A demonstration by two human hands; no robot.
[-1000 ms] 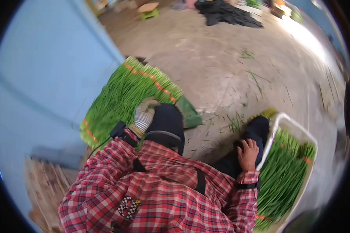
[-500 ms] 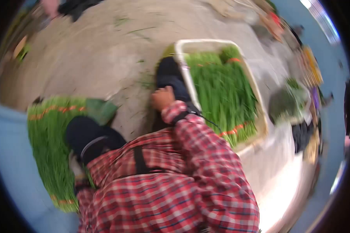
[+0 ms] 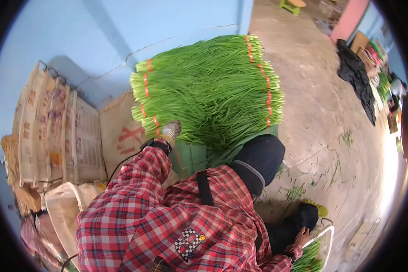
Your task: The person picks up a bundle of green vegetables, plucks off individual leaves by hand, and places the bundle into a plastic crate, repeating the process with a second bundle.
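Note:
My left hand point(image 3: 172, 128), in a pale glove dirty at the fingers, reaches to the lower left edge of a big pile of green leafy bundles point(image 3: 208, 86) tied with orange bands. Its fingers are bent against the stalks, but their grip is too small to make out. My right hand point(image 3: 302, 236) is bare and rests by my dark trouser leg, at the rim of a white crate point(image 3: 331, 240) holding more greens point(image 3: 310, 258). What its fingers do is unclear.
Stacked pale crates point(image 3: 59, 131) stand at the left by a blue wall point(image 3: 167, 22), with an empty-looking white crate point(image 3: 61, 204) below. Green scraps point(image 3: 296, 192) litter the floor. Black plastic point(image 3: 356, 72) and a low stool point(image 3: 292, 5) lie farther off.
The view has swung left to the pile and stacked crates. My left hand, mostly hidden before, now shows at the pile. The greens crate has shifted to the bottom right of view.

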